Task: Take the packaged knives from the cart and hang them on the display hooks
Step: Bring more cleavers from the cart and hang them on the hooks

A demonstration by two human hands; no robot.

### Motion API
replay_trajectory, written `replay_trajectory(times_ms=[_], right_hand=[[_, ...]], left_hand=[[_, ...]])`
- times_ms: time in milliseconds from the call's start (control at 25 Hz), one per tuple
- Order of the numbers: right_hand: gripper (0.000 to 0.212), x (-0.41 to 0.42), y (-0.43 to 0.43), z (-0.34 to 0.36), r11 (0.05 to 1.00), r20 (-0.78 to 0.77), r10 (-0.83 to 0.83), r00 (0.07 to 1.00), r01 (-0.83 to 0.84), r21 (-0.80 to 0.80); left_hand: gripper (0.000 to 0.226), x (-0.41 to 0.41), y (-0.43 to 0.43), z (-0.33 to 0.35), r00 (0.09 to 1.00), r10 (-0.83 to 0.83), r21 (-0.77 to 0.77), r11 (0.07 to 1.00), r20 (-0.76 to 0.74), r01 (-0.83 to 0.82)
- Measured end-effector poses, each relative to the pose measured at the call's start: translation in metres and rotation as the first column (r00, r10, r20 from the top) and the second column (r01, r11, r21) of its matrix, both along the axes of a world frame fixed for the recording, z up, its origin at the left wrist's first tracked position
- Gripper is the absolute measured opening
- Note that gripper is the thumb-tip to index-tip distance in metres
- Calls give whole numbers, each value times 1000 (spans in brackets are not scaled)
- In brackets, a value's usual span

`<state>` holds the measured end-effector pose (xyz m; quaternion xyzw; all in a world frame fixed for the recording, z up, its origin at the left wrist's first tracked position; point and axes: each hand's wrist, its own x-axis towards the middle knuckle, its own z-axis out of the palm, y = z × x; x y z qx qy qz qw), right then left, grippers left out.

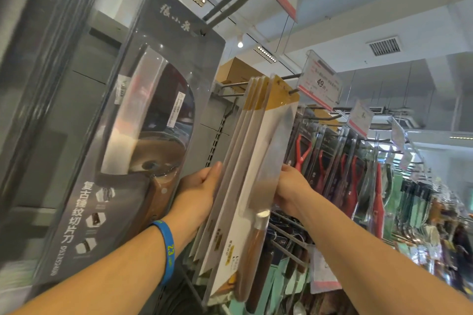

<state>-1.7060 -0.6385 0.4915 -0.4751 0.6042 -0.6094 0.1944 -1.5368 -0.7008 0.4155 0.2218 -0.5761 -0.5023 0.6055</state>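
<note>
Several packaged knives [258, 151] with yellow-topped white cards hang together on a display hook [288, 77] in the middle of the view. My left hand [202, 186], with a blue wristband on its wrist, lies against the left side of this stack, fingers straight along the rear packs. My right hand [289, 186] grips the right edge of the front pack, its fingers hidden behind the card. A large grey packaged cleaver [143, 135] hangs on a nearer hook [230, 0] at upper left. The cart is out of view.
A price tag [320, 82] reading 49 sits at the tip of the hook. Red-handled tools in packs [322, 161] and other utensils hang on hooks to the right. More packs hang on a lower row [289, 243]. A cardboard box [235, 69] sits behind the stack.
</note>
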Motion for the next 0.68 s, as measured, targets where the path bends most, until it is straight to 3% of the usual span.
replay_trajectory(times_ms=[160,320,440,480,560,680], right_hand=[[12,8,-5,3,999,56,25,998,-26,19],[17,15,3,5,999,14,13,1000,-13,31],[16,11,19,7,992,38,-88,995,92,-91],[23,9,25,7,980,29,-120,992,123,-156],[35,14,35,4,953,-12,-128,992,119,-280],[42,31,49,-3,947,1,-88,996,84,-309]], left_hand=[[53,-3,-8,0,996,90,-31,995,-30,-91],[45,-4,-11,1,992,117,-31,992,-39,-119],[24,-7,-4,0,978,169,-65,982,-122,-178],[12,-5,2,1,975,152,-91,982,-160,-168],[21,-1,8,3,983,104,-210,968,-154,-135],[24,4,18,7,973,218,-418,879,-79,-231]])
